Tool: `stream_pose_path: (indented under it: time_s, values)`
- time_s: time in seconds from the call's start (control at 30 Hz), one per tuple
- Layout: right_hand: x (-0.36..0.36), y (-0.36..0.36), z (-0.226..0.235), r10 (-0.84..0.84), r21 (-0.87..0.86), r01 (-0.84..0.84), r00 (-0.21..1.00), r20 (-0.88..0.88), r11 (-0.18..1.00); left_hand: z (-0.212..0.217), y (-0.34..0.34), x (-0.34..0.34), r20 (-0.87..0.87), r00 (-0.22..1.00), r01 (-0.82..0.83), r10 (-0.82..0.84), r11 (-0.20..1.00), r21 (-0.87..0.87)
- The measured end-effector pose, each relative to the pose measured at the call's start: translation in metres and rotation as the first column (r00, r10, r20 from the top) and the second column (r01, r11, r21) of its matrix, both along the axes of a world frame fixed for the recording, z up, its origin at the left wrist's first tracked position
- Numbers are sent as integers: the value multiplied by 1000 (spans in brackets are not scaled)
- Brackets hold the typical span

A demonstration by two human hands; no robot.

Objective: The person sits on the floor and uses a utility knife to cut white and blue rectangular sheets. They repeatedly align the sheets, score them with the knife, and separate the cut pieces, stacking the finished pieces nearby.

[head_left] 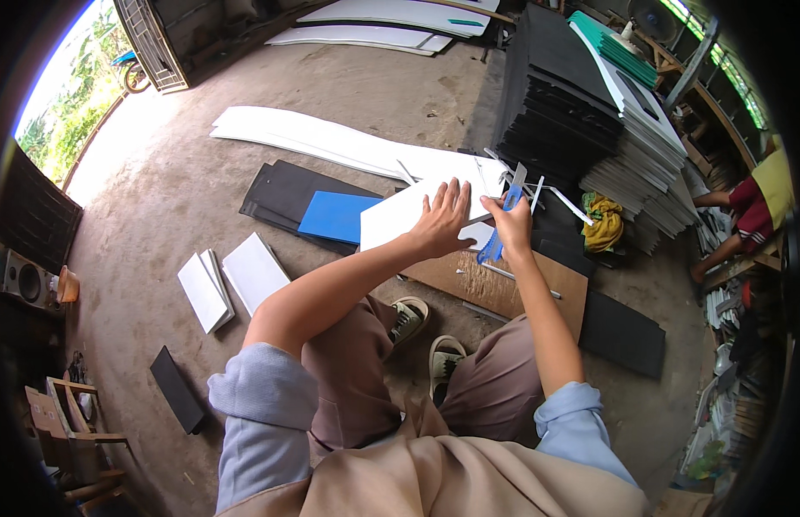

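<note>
My left hand (443,220) lies flat with its fingers spread on a white foam sheet (381,227), in front of my knees. In my right hand (514,227) is a blue utility knife (489,251), its blade tilted up and away from me beside the sheet's right edge. Under the sheet's near side shows a wooden board (469,284). Thin white offcut strips (572,205) lie around and beyond the knife. A blue sheet (335,214) pokes out to the left of the white one, on top of black sheets (284,191).
Long white sheets (305,133) lie beyond my hands. Stacked black sheets (555,95) and white sheets (645,151) rise at the right, near a yellow cloth (601,222). White cut pieces (255,269) and a black piece (178,389) rest on the left floor. Another person (753,207) is far right.
</note>
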State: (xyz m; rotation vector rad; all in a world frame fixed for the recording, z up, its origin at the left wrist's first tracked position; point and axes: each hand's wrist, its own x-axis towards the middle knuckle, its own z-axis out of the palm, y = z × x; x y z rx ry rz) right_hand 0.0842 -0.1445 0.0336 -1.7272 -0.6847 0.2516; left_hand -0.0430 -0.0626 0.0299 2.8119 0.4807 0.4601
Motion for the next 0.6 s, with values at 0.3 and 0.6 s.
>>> stream_pose_path:
  time_s: [0.3, 0.6]
  values:
    - [9, -6, -38, 325, 114, -388, 536, -779, 914, -18, 36, -14, -196, 978, 11, -76, 950, -313]
    - [-7, -5, -131, 186, 65, -266, 460, -868, 962, -118, 47, -4, -328, 943, -13, -55, 979, -201]
